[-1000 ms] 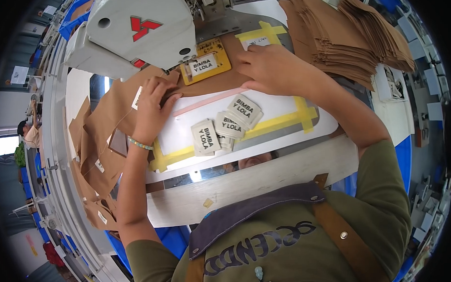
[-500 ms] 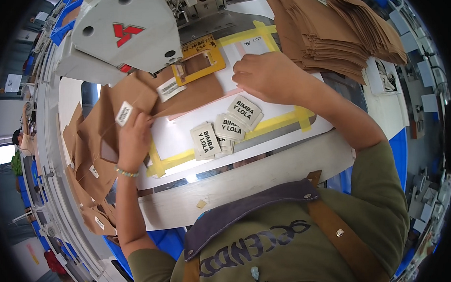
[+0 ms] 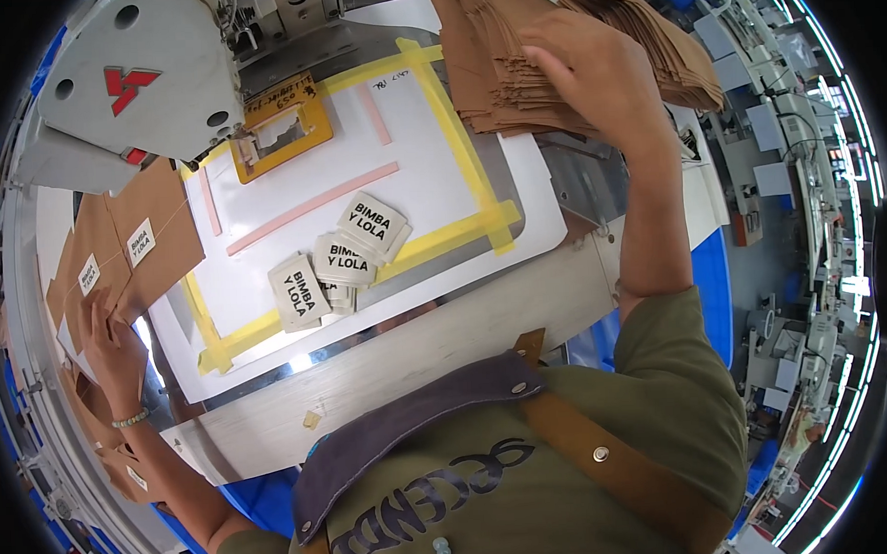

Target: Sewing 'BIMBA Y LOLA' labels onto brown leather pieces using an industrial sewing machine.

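Note:
My left hand (image 3: pixel 114 352) is at the far left, its fingers closed on the edge of a brown fabric piece (image 3: pixel 173 213) with a white label (image 3: pixel 141 243) on it. More brown pieces lie under and around that hand, some bearing white labels too. At the upper right, my right hand (image 3: pixel 598 76) is over a thick stack of brown pieces (image 3: pixel 480 71); its thumb and fingers are apart, and nothing shows in its grasp. Between the hands, several loose white labels (image 3: pixel 300 292) with black lettering lie in small overlapping piles on a white board (image 3: pixel 443 267).
A pale sewing machine head (image 3: pixel 143 73) with a red emblem stands at the upper left, beside a yellow clamp frame (image 3: pixel 316 125). Yellow tape (image 3: pixel 463 149) and pink strips (image 3: pixel 314 205) mark the board. A second brown stack (image 3: pixel 650 45) stands farther right.
My left hand has drawn the labelled brown piece left, out from under the yellow frame. My right hand has gone from above the board to the brown stack. The view has shifted right.

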`<state>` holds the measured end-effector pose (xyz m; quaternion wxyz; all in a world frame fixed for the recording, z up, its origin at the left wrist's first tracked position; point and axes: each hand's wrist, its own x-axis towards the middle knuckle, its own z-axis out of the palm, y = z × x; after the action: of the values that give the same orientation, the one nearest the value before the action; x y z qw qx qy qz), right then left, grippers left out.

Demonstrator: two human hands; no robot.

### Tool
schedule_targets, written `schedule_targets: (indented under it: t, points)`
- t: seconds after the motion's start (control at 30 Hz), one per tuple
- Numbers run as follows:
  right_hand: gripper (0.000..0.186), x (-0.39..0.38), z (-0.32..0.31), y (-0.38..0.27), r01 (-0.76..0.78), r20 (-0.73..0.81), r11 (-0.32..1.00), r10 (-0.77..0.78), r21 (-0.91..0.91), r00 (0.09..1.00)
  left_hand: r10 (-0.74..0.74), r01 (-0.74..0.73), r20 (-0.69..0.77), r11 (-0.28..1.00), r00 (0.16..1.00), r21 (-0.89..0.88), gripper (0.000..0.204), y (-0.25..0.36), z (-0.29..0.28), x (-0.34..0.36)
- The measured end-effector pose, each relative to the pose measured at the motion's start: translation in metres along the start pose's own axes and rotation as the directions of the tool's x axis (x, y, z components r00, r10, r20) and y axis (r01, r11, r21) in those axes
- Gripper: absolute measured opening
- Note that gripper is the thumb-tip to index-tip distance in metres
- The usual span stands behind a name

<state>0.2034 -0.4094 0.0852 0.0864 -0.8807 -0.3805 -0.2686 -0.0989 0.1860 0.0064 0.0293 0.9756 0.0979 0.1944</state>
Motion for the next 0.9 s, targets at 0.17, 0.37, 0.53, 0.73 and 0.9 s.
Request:
schedule_targets:
  t: [0.17,0.37,0.53,0.73,0.9]
  points:
    - [0.023,-0.013,0.001,0.03,-0.137,0.206,0.986,0.154,-0.098,0.966,0.11,-0.11,0.026,0.994,0.994,0.013,0.046,0.029,0.015,0.028]
    - [0.019,-0.01,0.004,0.041,-0.181,0.214,0.983,0.175,0.011,0.961,0.052,-0.053,0.188,0.999,0.981,-0.001,0.062,0.064,0.059,0.044]
    - [0.021,-0.007,0.002,0.047,-0.211,0.232,0.973,0.183,0.099,0.955,-0.023,0.015,0.2,0.999,0.979,0.045,0.063,0.049,0.067,0.041]
    - [0.021,0.0,0.004,0.042,-0.294,0.231,0.95,0.265,0.102,0.936,0.019,-0.015,0.038,0.994,0.999,-0.11,0.05,0.085,0.036,0.035]
    - [0.021,0.006,0.007,0.045,-0.278,0.278,0.955,0.242,0.099,0.93,0.071,-0.066,0.026,0.984,0.997,-0.166,0.035,0.134,0.001,0.037]
